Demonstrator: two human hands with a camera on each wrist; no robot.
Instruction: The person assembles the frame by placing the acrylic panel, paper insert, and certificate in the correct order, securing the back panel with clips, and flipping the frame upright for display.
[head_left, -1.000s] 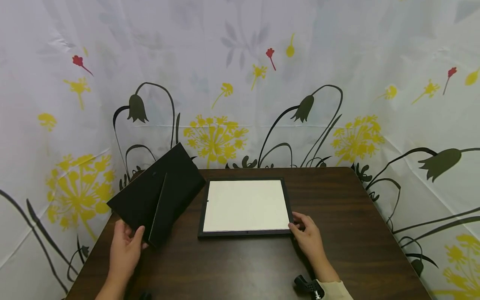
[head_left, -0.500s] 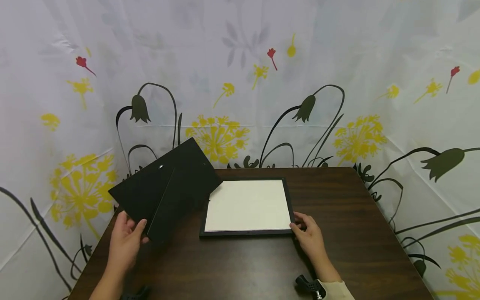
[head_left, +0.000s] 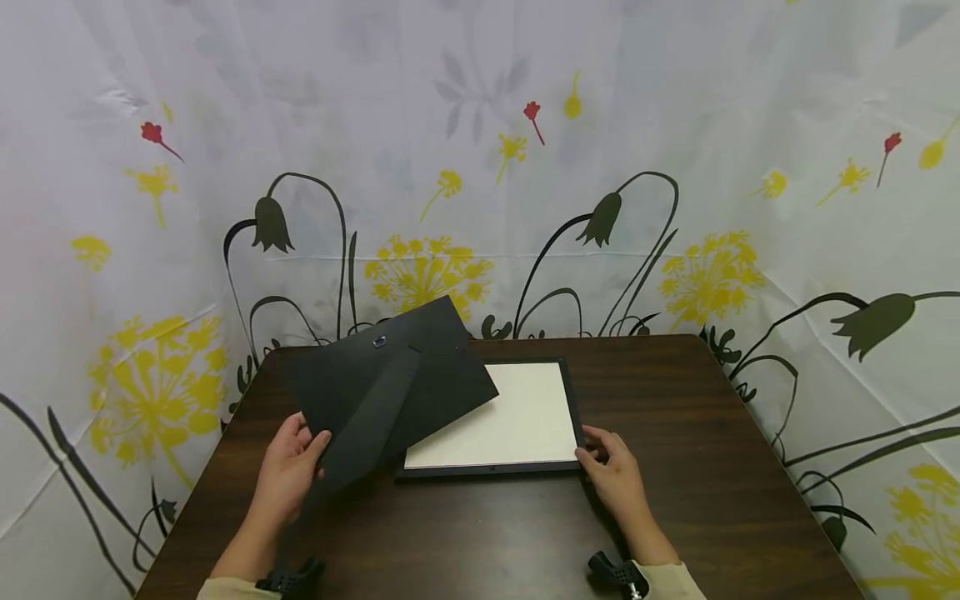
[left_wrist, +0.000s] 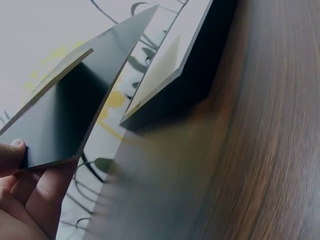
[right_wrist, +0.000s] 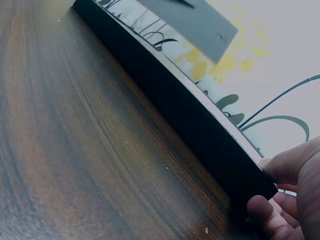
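Note:
My left hand (head_left: 287,471) pinches a black picture frame backing board (head_left: 322,379) by its lower left corner, thumb in front and fingers behind. A stand leg (head_left: 378,408) angles out from its face, and a small metal hanger (head_left: 379,341) sits near the top edge. Tilted, the board overlaps the left part of a black picture frame (head_left: 491,470) in the head view. That frame lies on the table with a cream panel (head_left: 528,417) inside. At its lower right corner, my right hand (head_left: 617,471) grips the rim, thumb on top and fingertips against the side (right_wrist: 175,105).
The dark wood table (head_left: 675,467) ends just behind the frame. A curtain (head_left: 480,167) printed with flowers hangs behind and at both sides. Black camera mounts sit on the left wrist (head_left: 292,577) and right wrist (head_left: 618,571).
My left hand has carried the backing board to the right, from beside the frame to over its left part, turning it somewhat more level. My right hand stays at the frame's corner.

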